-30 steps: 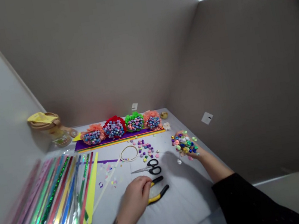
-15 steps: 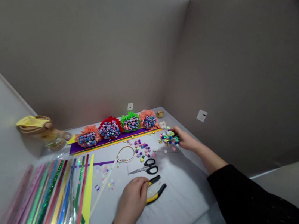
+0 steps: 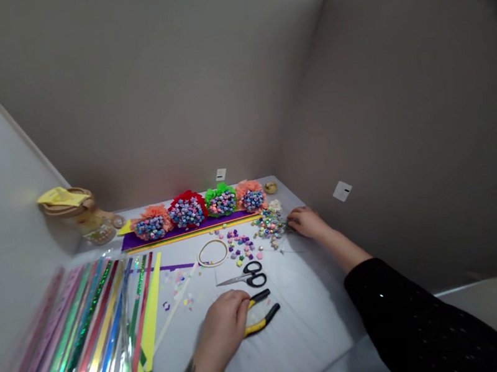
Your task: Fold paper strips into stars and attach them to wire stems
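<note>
My left hand (image 3: 225,320) is closed on the near end of yellow-and-black pliers (image 3: 265,321), whose handles point right. My right hand (image 3: 307,223) reaches over the right side of the table, its fingers curled at the edge of a pile of shiny multicolored beads (image 3: 271,223). Whether those fingertips hold anything is too small to tell. Black-handled scissors (image 3: 248,276) lie just beyond the pliers. Purple and pink small pieces (image 3: 240,242) are scattered between the bead pile and a pale hoop (image 3: 212,253).
Four tissue-paper flowers with star-filled centers, one of them red (image 3: 187,210), line the back edge. Sleeves of colored strips (image 3: 83,331) cover the left side. A jar (image 3: 98,230) stands back left. Grey partitions (image 3: 159,99) enclose the table.
My right hand has drawn back slightly from the bead cluster, which now rests spread on the table. The view has shifted a little; my left hand still grips the pliers.
</note>
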Motion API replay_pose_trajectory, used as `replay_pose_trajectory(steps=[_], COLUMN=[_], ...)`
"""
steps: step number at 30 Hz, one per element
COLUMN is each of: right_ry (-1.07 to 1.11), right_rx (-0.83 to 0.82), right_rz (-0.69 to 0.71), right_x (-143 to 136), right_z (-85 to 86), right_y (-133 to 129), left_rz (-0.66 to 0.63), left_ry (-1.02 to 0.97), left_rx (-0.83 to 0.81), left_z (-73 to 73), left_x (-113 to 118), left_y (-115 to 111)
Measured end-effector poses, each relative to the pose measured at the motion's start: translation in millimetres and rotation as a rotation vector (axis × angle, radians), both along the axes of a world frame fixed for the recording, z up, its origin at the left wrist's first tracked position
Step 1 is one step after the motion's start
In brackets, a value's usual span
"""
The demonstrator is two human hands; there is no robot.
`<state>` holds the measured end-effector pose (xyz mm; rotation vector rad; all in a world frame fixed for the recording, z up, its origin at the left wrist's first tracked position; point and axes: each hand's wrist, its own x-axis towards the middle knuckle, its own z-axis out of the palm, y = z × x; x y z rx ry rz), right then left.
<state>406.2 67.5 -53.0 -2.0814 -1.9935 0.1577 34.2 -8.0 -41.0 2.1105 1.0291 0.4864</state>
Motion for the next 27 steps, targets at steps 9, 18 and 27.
replay_pose_trajectory(steps=[9,18,27], right_ry=[-0.013,-0.007,0.076], right_rx=[-0.034,-0.010,-0.049], right_rz=[0.165,0.114,0.200], right_x=[-33.3,-43.3,-53.6], right_z=[-14.9,-18.7,-22.5], right_y=[-46.2,-40.9,-71.5], left_rz=[-0.029,-0.049,-0.084], left_ry=[0.034,0.060,0.058], left_rx=[0.044,0.080,0.125], left_z=[4.7,-0.4,1.9], left_x=[1.0,0.9,1.8], left_y=[-2.2,-1.8,-3.6])
